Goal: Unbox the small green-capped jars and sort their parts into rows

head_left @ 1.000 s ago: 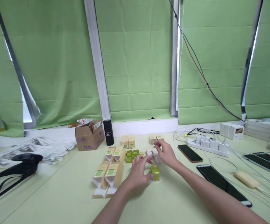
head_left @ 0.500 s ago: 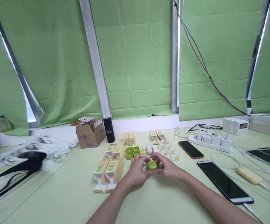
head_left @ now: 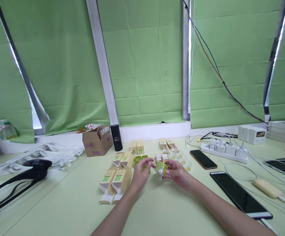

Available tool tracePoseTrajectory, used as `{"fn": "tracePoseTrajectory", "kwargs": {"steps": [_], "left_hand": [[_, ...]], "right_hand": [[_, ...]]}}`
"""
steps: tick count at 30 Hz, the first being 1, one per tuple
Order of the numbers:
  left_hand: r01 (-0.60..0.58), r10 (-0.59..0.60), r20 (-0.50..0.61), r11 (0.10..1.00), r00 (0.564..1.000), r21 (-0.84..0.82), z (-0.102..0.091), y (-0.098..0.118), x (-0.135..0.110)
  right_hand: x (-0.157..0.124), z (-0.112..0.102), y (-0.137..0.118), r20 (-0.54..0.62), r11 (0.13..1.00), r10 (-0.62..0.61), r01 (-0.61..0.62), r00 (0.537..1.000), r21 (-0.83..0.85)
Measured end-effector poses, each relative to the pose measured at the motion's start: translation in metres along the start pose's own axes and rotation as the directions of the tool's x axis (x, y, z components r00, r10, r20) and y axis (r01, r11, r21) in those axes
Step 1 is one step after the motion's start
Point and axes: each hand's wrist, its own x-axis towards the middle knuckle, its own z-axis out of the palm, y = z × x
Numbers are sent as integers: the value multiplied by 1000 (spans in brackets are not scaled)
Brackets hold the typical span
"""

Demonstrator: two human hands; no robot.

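Between the fingers and thumb of my right hand (head_left: 178, 173) is a small green case (head_left: 161, 166) with a clear part on its lower side, tilted above the table. My left hand (head_left: 141, 172) is just to the left of it, fingers apart and holding nothing. Behind the left hand, partly hidden, several green cases (head_left: 139, 158) sit in a group. Small white pieces (head_left: 158, 157) and several clear plastic covers (head_left: 182, 160) with yellow spots lie beyond my right hand. Kraft-paper boxes (head_left: 121, 178) with green labels stand left of my left hand.
Two phones, one near (head_left: 238, 193) and one farther back (head_left: 203, 159), lie at right beside a white power strip (head_left: 223, 152) and a cream power bank (head_left: 267, 187). At the back are a cardboard box (head_left: 97, 144) and a black cylinder (head_left: 116, 137). A black strapped object (head_left: 34, 170) lies left.
My left hand has let go of the green case and moved slightly left. My right hand now holds the case alone, turned so its clear side shows.
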Motion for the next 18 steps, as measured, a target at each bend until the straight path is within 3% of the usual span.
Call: {"fn": "tracePoseTrajectory", "kwargs": {"steps": [3, 9, 18], "left_hand": [[9, -9, -25, 999, 1000, -34, 1, -4, 1], [-1, 1, -54, 1000, 999, -9, 2, -3, 1], [-61, 66, -48, 994, 997, 88, 5, 7, -3]], "right_hand": [[-2, -2, -1, 13, 994, -5, 3, 1000, 105], [-1, -7, 3, 34, 986, -39, 33, 999, 161], [-1, -1, 5, -95, 995, -98, 100, 991, 11]]}}
